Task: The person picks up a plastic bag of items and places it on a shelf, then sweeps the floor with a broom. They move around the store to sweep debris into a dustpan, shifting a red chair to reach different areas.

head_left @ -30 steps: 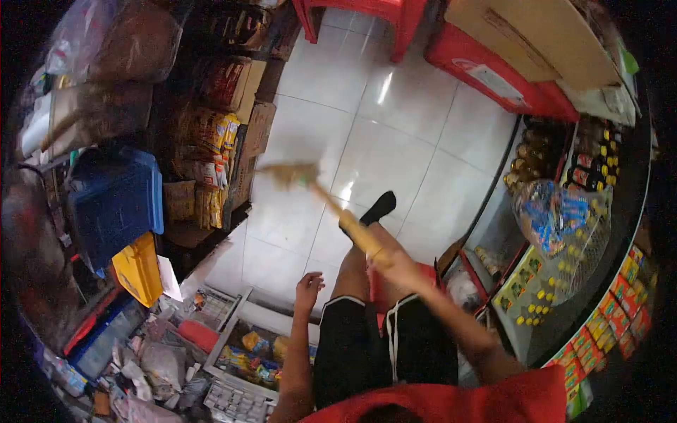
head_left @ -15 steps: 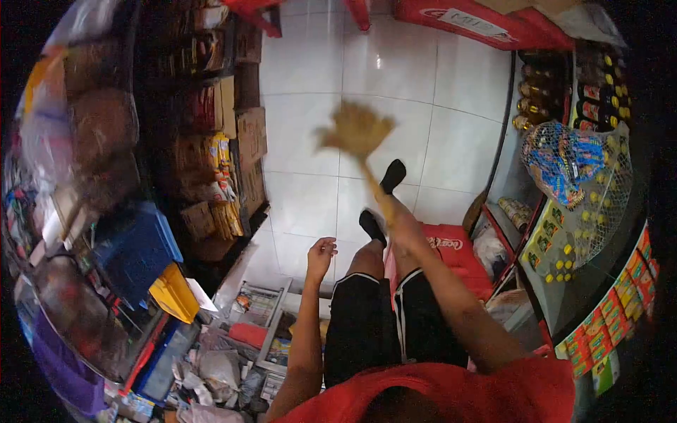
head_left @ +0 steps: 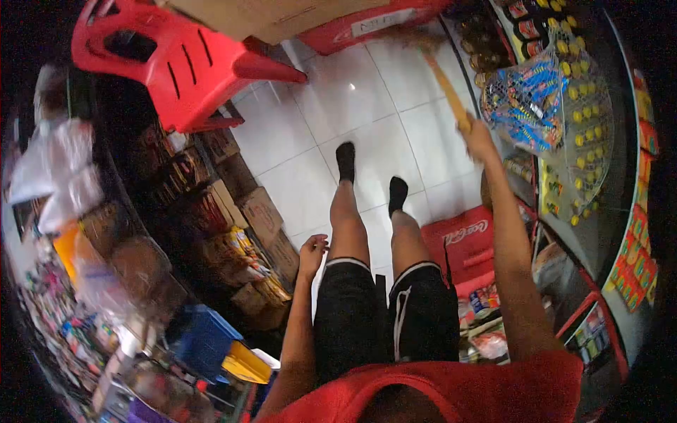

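Note:
My right hand (head_left: pixel 481 142) is closed around the yellowish handle of a broom (head_left: pixel 449 88), its arm stretched forward. The broom's brown bristle end is blurred and lies near the red cooler-like box at the far edge of the floor. Beside my left knee hangs my left hand (head_left: pixel 314 254), holding nothing, with loosely bent fingers a little apart. White floor tiles (head_left: pixel 381 151) spread under my two feet in dark socks.
A red plastic chair (head_left: pixel 180 70) stands at the far left. Packed shelves (head_left: pixel 233 204) line the left side. To the right are a net bag of blue packets (head_left: pixel 525 102) and yellow-capped bottles (head_left: pixel 582 134). A red Coca-Cola crate-like thing (head_left: pixel 458 243) sits near my right leg.
The broom has swung forward and to the right, away from the middle of the floor. My view has turned, the red chair now shows fully, and one foot has stepped forward.

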The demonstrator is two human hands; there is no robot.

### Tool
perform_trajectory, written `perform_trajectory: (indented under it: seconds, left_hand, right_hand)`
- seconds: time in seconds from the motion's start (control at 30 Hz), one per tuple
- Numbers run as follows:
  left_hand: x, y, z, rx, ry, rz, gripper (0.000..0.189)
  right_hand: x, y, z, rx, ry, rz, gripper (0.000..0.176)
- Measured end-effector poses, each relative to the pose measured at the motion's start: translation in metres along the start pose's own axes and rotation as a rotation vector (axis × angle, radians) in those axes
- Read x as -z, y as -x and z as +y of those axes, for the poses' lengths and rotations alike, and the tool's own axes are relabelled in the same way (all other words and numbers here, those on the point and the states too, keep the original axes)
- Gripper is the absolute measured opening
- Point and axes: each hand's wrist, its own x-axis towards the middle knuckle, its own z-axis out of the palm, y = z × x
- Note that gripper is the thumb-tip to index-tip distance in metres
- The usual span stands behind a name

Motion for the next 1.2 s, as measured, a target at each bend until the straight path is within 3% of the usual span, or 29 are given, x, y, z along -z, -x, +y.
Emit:
perform_trajectory:
  seconds: [0.03,0.1,0.17,0.2,0.27,0.3,0.33,0.37,0.4,0.5,0.57,0.6,0.67,0.7,0.77,0.83,0.87,0.9,0.93,0.97,1.0,1.03,1.1,1.17,1.2]
  left_hand:
    - [0.01,-0.007,0.002,-0.04,-0.107,-0.046,0.023]
    - [0.026,-0.044,0.039,-0.051,-0.194,-0.087,0.025]
    - [0.065,-0.058,0.041,-0.006,-0.542,-0.201,0.023]
    - [0.075,-0.069,0.045,-0.035,-0.27,-0.241,0.02]
    - [0.09,-0.083,0.07,-0.053,-0.26,-0.252,0.019]
    - [0.097,-0.087,0.084,-0.054,-0.228,-0.237,0.018]
    - [0.1,-0.095,0.095,0.025,-0.226,-0.18,0.018]
    - [0.1,-0.101,0.106,0.015,-0.244,-0.2,0.018]
    - [0.1,-0.108,0.116,0.035,-0.252,-0.217,0.018]
    - [0.097,-0.129,0.131,-0.035,-0.174,-0.334,0.019]
    - [0.072,-0.13,0.159,-0.006,-0.457,-0.393,0.019]
    - [0.067,-0.138,0.153,-0.016,-0.382,-0.491,0.02]
    - [0.047,-0.146,0.156,-0.035,-0.457,-0.585,0.021]
    - [0.037,-0.147,0.157,-0.045,-0.507,-0.637,0.023]
    - [0.014,-0.142,0.167,-0.094,-0.597,-0.674,0.022]
    - [-0.008,-0.139,0.176,-0.178,-0.72,-0.68,0.02]
    - [-0.013,-0.143,0.178,-0.357,-0.908,-0.688,0.018]
    - [-0.018,-0.14,0.181,-0.361,-0.942,-0.719,0.018]
    - [-0.027,-0.137,0.189,-0.412,-0.842,-0.716,0.019]
    - [-0.039,-0.137,0.197,-0.461,-0.739,-0.715,0.02]
    - [-0.044,-0.141,0.202,-0.527,-0.833,-0.724,0.027]
    - [-0.054,-0.134,0.209,-0.526,-0.865,-0.756,0.027]
    - [-0.081,-0.11,0.229,-0.728,-1.081,-0.763,0.037]
    - [-0.1,-0.127,0.228,-0.789,-1.102,-0.825,0.044]
    - [-0.102,-0.158,0.22,-1.216,-1.284,-0.81,0.045]
  right_hand:
    - [-0.005,-0.016,0.004,-0.015,-0.132,0.032,0.031]
    - [-0.048,-0.033,0.041,-0.165,-0.062,0.013,0.029]
    - [-0.111,0.028,0.089,-0.15,-0.015,-0.021,0.028]
    - [-0.163,0.076,0.131,-0.15,0.054,0.006,0.028]
    - [-0.208,0.195,0.151,-0.023,0.26,0.001,0.047]
    - [-0.279,0.255,0.205,-0.293,-0.016,-0.105,0.058]
    - [-0.242,0.299,0.146,-0.373,0.217,-0.226,0.061]
    - [-0.249,0.332,0.143,-0.411,0.25,-0.31,0.063]
    - [-0.228,0.356,0.115,-0.453,0.198,-0.337,0.043]
    - [-0.219,0.406,0.084,-0.481,0.158,-0.294,0.041]
    - [-0.189,0.435,0.041,-0.55,-0.176,-0.025,0.041]
    - [-0.172,0.443,0.021,-0.579,-0.197,-0.002,0.041]
    - [-0.146,0.445,-0.014,-1.003,-1.291,0.008,0.04]
    - [-0.143,0.445,-0.023,-1.017,-1.323,0.04,0.04]
    - [-0.144,0.439,-0.028,-0.808,-1.752,-0.079,0.04]
    - [-0.181,0.427,-0.016,-0.67,-1.561,-0.006,0.035]
    - [-0.198,0.414,-0.016,-0.725,-1.386,0.182,0.032]
    - [-0.188,0.398,-0.031,-0.719,-1.018,0.316,0.037]
    - [-0.178,0.387,-0.037,-0.696,-0.917,0.149,0.048]
    - [-0.18,0.377,-0.055,-0.468,-1.228,0.231,0.05]
    - [-0.183,0.368,-0.073,-0.226,-1.561,0.247,0.052]
    - [-0.171,0.365,-0.087,-0.419,-1.757,-0.031,0.052]
    - [-0.173,0.333,-0.092,-0.318,-2.25,-0.432,0.043]
    - [-0.214,0.268,-0.102,-0.034,-2.345,-0.217,0.035]
    - [-0.211,0.224,-0.092,-0.141,-2.153,-0.215,0.034]
